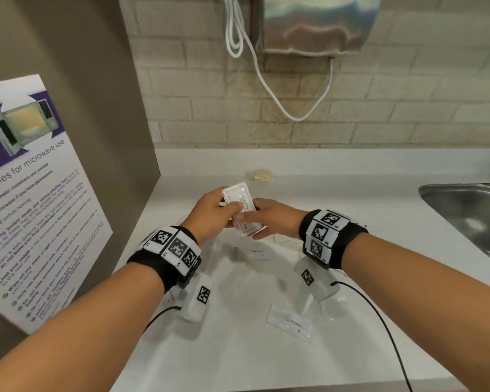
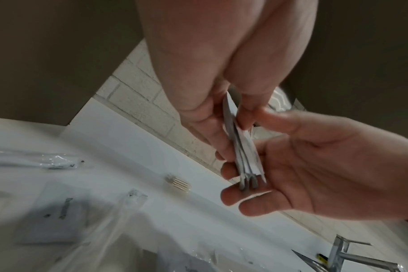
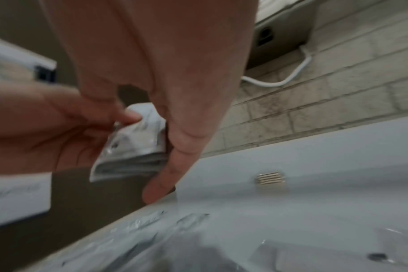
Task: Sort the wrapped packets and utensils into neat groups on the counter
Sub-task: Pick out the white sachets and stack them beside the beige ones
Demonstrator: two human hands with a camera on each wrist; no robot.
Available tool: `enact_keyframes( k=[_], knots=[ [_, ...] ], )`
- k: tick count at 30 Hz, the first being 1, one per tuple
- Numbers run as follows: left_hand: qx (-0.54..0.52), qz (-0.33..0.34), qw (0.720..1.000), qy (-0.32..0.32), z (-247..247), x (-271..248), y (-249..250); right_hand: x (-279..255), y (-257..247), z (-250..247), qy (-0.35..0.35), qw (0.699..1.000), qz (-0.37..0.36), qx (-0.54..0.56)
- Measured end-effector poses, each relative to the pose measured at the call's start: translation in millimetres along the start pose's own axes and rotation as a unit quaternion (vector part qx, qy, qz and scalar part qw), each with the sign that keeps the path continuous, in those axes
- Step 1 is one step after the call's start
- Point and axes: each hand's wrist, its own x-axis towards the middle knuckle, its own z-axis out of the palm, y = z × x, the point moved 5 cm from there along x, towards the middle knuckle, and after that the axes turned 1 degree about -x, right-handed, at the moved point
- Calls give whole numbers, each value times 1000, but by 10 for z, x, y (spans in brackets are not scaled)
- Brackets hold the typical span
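Both hands hold a stack of flat white sachets (image 1: 241,212) above the white counter (image 1: 337,199), near its back left. My left hand (image 1: 227,210) pinches the stack's left side with thumb on top. From the right, my right hand (image 1: 253,226) brackets it, fingers under the lower edge and thumb on top. The left wrist view shows the stack (image 2: 245,156) edge-on between both hands. Below the hands lie a white packet (image 1: 259,253), a "Toothpaste" packet (image 1: 290,325) and a clear-wrapped item (image 1: 235,275). A long clear-wrapped utensil (image 2: 35,162) lies further off.
A small bundle of toothpicks (image 1: 260,176) sits by the back wall. A steel sink (image 1: 470,210) opens at the right. A brown side panel with a microwave poster (image 1: 26,193) closes off the left. A wall unit (image 1: 317,24) and white cable (image 1: 266,86) hang above.
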Motion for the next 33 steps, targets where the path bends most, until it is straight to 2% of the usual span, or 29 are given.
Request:
enact_keyframes(
  k=[2,8,18,22,27,30,33],
  knots=[
    [-14,3,1000,-11,67,10,45,-64,22,-133,18,1000,4,25],
    [5,44,998,-34,233,69,300,-232,5,-451,65,997,-14,-35],
    [-5,99,994,-35,483,191,574,-548,-93,-787,67,994,-36,-78],
    [-81,81,993,-33,626,213,555,-650,-109,-878,87,994,-56,-43],
    [-141,34,978,-152,902,148,585,-680,-124,-842,58,995,-78,17],
    [-168,25,978,-124,959,156,573,-689,-46,-804,48,996,-56,45],
    [-155,18,981,-118,999,165,508,-734,62,-792,64,998,-15,18]
  ],
)
